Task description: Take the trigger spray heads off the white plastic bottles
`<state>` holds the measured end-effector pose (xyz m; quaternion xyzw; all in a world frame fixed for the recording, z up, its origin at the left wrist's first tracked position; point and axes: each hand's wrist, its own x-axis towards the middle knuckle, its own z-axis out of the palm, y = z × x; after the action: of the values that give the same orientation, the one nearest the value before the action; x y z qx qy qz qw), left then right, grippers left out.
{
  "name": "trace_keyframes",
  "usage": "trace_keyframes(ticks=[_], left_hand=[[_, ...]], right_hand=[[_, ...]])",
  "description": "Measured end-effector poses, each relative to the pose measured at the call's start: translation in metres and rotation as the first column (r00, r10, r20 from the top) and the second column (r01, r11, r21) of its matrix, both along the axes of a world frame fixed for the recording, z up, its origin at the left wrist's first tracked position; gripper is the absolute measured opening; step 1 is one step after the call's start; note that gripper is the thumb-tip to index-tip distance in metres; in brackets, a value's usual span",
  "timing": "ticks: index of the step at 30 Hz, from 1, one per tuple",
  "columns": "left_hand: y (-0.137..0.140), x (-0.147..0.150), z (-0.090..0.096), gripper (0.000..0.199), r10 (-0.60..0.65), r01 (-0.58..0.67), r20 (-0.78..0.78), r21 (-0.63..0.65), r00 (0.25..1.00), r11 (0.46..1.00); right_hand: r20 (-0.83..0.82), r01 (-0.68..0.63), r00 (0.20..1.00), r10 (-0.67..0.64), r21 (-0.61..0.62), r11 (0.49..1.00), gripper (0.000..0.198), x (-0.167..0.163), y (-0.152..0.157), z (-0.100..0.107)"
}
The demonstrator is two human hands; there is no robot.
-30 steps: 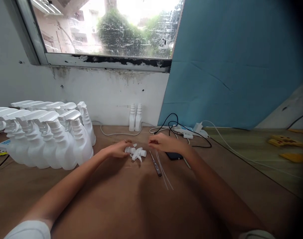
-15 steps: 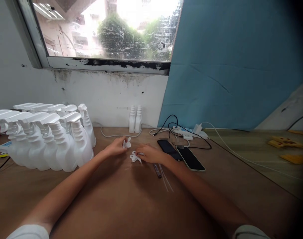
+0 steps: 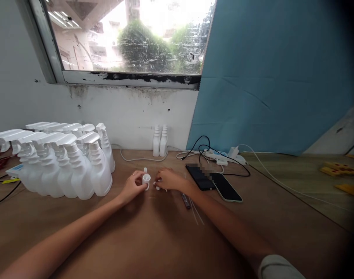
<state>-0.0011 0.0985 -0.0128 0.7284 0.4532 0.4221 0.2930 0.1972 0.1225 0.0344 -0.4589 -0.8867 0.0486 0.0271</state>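
Between the thumb and fingers of my left hand [image 3: 132, 187] is a white plastic sprayer head [image 3: 146, 178], its round open end turned up toward me. My right hand [image 3: 169, 179] is just to the right of it, low over the table, with its fingers pinched together. Small white plastic parts [image 3: 157, 188] show at and under those fingertips; the hand hides most of them. A pen [image 3: 186, 201] and thin clear tubes [image 3: 197, 212] lie beside my right forearm.
Rows of white spray bottles [image 3: 81, 174] with heads on stand at the left. Two headless bottles [image 3: 156, 141] are against the wall. Two phones [image 3: 227, 188], tangled cables [image 3: 204, 145] and a power strip [image 3: 238, 158] lie at the right, below a blue sheet [image 3: 267, 77].
My left hand has turned the sprayer head so its opening faces me and brought it slightly nearer. My right hand has moved a little left, covering more of the small white parts. The view has shifted slightly.
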Motion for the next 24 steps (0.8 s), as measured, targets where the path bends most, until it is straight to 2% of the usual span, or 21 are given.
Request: trace_keyframes(ticks=[5, 9, 13, 15, 17, 19, 21, 22, 24], left_hand=[[-0.015, 0.002, -0.01, 0.027, -0.071, 0.071, -0.007, 0.026, 0.997, 0.997], [-0.019, 0.003, -0.01, 0.026, -0.108, 0.111, -0.061, 0.045, 0.992, 0.993], [-0.025, 0.0, -0.004, 0.026, -0.133, 0.136, -0.071, 0.027, 0.989, 0.99], [-0.031, -0.001, -0.001, 0.025, -0.161, 0.162, -0.058, 0.012, 0.985, 0.987], [-0.038, -0.002, 0.0, 0.024, -0.187, 0.187, -0.051, -0.005, 0.981, 0.982], [-0.044, -0.001, 0.001, 0.023, -0.212, 0.211, -0.045, -0.021, 0.976, 0.977], [-0.05, 0.001, 0.002, 0.023, -0.251, 0.25, -0.032, -0.032, 0.967, 0.968], [-0.052, 0.002, 0.002, 0.023, -0.272, 0.272, -0.026, -0.031, 0.962, 0.962], [-0.056, 0.004, 0.002, 0.022, -0.304, 0.304, -0.025, -0.017, 0.952, 0.953]], right_hand=[[0.137, 0.109, 0.986, -0.093, -0.119, 0.987, 0.026, -0.014, 0.007, 0.0], [0.183, 0.148, 0.976, -0.12, -0.144, 0.978, 0.034, -0.026, 0.01, -0.005], [0.081, 0.109, 0.991, -0.104, -0.064, 0.992, 0.026, -0.028, 0.004, -0.003], [-0.026, 0.092, 0.995, -0.091, 0.021, 0.996, 0.017, -0.023, -0.005, 0.0], [-0.141, 0.08, 0.988, -0.063, 0.12, 0.99, 0.019, -0.015, -0.018, 0.004], [-0.227, 0.05, 0.974, -0.004, 0.196, 0.979, 0.021, -0.005, -0.035, 0.005], [-0.289, -0.052, 0.949, 0.13, 0.262, 0.964, 0.017, 0.004, -0.052, 0.001], [-0.322, -0.145, 0.912, 0.254, 0.328, 0.934, 0.016, 0.008, -0.059, -0.002], [-0.312, -0.293, 0.832, 0.459, 0.455, 0.841, 0.015, 0.013, -0.069, -0.01]])
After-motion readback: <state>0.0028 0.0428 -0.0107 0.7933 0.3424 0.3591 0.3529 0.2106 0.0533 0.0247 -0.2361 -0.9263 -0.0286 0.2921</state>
